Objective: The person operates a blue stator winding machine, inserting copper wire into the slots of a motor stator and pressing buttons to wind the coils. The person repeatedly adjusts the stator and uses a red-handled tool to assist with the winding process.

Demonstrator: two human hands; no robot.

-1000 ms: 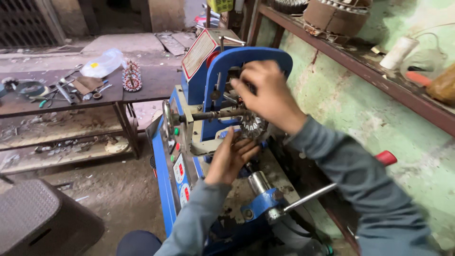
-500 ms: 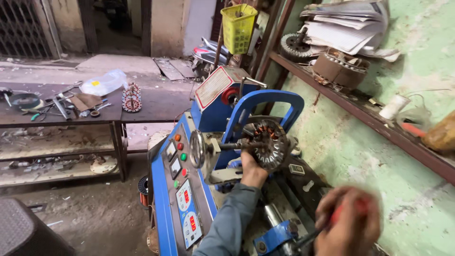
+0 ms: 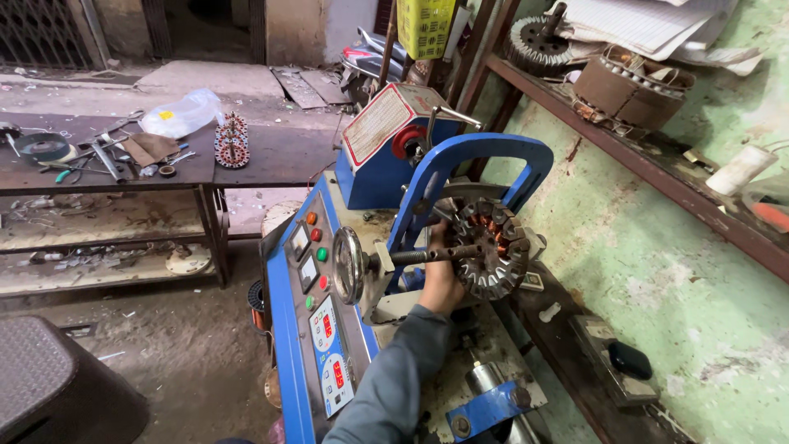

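A person's left hand [image 3: 441, 284] is closing around the round toothed metal stator core with copper windings [image 3: 490, 247], steadying it on the horizontal steel spindle [image 3: 423, 256] of the blue winding machine [image 3: 288, 345]. The right hand is out of view.

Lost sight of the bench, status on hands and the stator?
Left hand grips behind the stator on the spindle. Right hand out of view. Nothing blocking.

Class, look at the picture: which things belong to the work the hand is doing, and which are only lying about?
In use:
left hand
toothed stator, on the shaft
blue winding machine
handwheel

Lying about:
tools on bench
plastic bag
spare stators
papers on shelf
yellow crate
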